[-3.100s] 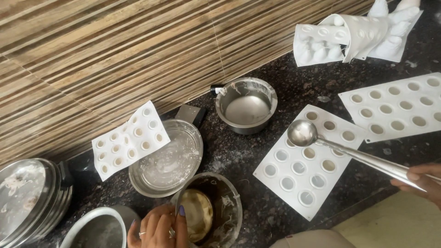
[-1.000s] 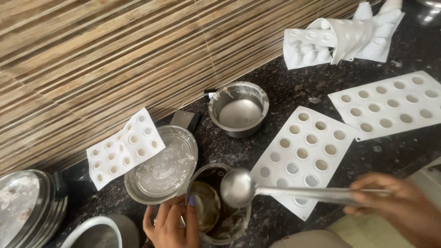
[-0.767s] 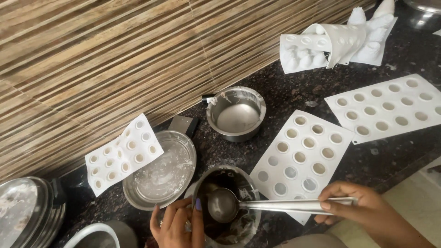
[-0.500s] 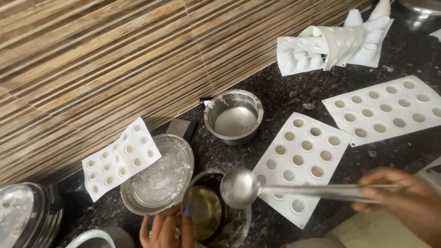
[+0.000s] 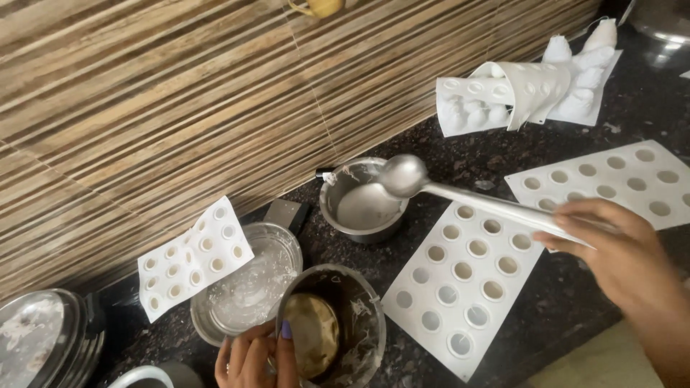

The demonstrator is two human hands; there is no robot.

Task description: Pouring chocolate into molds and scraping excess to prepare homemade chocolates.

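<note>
Head: ladle (image 5: 460, 192) in right hand (image 5: 618, 251) (raised)

White moulds are lying on speckled black.
Silver ladle (image 5: 431, 185) is shining; white silicone mould (image 5: 463, 276); black-flecked table (image 5: 575, 316); brown-striped wall (image 5: 180, 108).

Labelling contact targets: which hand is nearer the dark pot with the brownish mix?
Left. The left hand grips the near rim of the dark pot. The right hand is far off to the pot's right, holding the ladle above the white mould tray.

Dark counter (image 5: 560, 316) carries 4 moulds, bowls, plates.
</note>
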